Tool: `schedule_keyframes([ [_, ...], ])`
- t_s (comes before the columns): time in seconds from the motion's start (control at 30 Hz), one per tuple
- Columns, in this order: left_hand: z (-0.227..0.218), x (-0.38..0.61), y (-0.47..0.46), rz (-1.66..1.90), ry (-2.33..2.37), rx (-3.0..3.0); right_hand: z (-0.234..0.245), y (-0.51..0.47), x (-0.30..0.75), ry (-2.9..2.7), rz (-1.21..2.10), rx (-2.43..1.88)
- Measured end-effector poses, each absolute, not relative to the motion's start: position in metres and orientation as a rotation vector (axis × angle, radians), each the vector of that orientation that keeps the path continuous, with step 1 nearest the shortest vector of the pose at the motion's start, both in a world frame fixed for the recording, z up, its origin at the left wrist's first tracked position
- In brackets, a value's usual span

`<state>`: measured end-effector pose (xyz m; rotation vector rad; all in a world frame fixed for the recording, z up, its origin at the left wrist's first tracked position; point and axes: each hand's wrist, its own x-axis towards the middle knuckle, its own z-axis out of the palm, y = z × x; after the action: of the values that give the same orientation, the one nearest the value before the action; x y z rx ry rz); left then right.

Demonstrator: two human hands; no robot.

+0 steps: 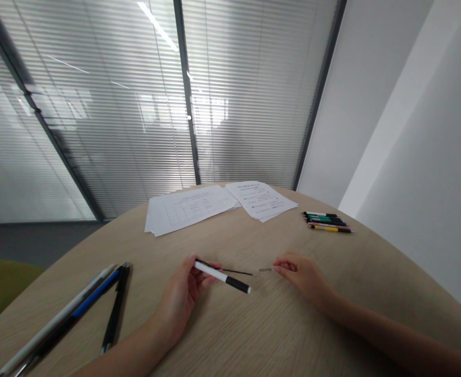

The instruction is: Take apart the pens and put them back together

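Note:
My left hand [183, 296] is closed round a white pen barrel with a black end [222, 277], holding it just above the wooden table [254, 335]. A thin dark refill [236, 271] sticks out behind the barrel toward the right. My right hand [299, 272] pinches a small metallic piece [265, 270] at the refill's far end. Both hands rest on the tabletop, a short way apart.
Several pens [77, 309] lie at the near left: white, blue and black. A row of coloured pens [327, 221] lies at the far right. Two stacks of printed sheets [191, 207] [264, 199] sit at the back. Glass walls with blinds stand behind.

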<state>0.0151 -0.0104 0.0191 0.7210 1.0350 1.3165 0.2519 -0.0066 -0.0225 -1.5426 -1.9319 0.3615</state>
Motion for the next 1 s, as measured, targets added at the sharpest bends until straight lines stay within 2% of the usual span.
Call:
schedule_keyframes([
  [0.27, 0.017, 0.014, -0.010, 1.295, 1.043, 0.716, -0.020, -0.008, 0.249, -1.982, 0.330, -1.524],
  [0.67, 0.014, 0.015, -0.013, 1.168, 0.936, 0.732, -0.011, -0.035, 0.237, -2.315, -0.096, -1.116],
  [0.87, 0.016, 0.018, -0.020, 1.068, 0.888, 0.803, -0.008, -0.036, 0.230, -2.361, -0.085, -1.063],
  [1.0, 0.014, 0.016, -0.018, 1.134, 0.939, 0.846, -0.007, -0.025, 0.239, -2.267, -0.060, -1.219],
])
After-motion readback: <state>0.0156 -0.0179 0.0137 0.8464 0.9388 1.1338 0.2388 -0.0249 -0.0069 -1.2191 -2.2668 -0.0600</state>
